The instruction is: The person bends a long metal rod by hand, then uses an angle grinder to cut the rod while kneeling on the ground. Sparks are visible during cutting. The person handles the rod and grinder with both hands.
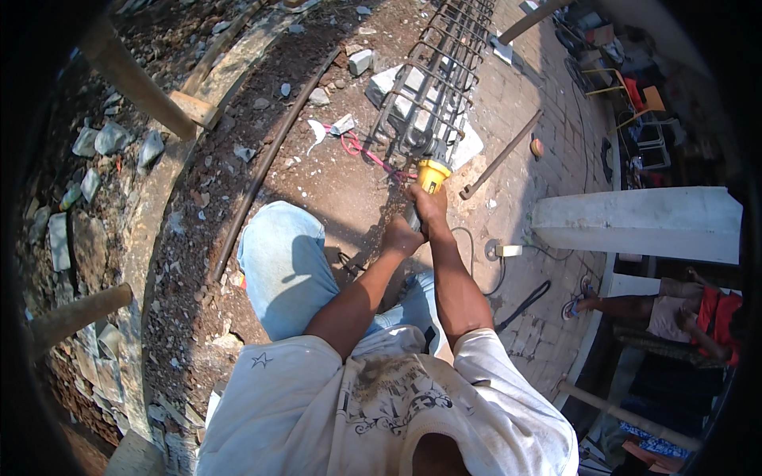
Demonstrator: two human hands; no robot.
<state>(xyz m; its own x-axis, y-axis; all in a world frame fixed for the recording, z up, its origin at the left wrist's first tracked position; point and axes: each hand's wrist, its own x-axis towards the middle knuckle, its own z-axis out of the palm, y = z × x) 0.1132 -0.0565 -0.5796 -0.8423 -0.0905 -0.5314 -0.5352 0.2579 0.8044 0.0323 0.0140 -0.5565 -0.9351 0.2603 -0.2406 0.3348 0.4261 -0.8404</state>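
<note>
Both my hands are closed around a yellow-bodied power tool that looks like an angle grinder (pixel 432 176), held out in front of my knees. My right hand (pixel 432 208) wraps its body just behind the yellow part. Closer to me, my left hand (pixel 402 237) grips the rear of the tool. The grinder's head is at the near end of a steel rebar cage (pixel 454 59), made of long bars tied with square stirrups. Whether the disc touches a bar I cannot make out. Pale blocks (pixel 383 84) lie under and beside the cage.
A long dark pipe (pixel 278 151) lies on the dirt at left; a shorter metal bar (pixel 502 155) rests on paving at right. A cable (pixel 502 278) runs near a white connector (pixel 508 251). At right are a white pillar (pixel 635 224) and a seated person (pixel 683 313).
</note>
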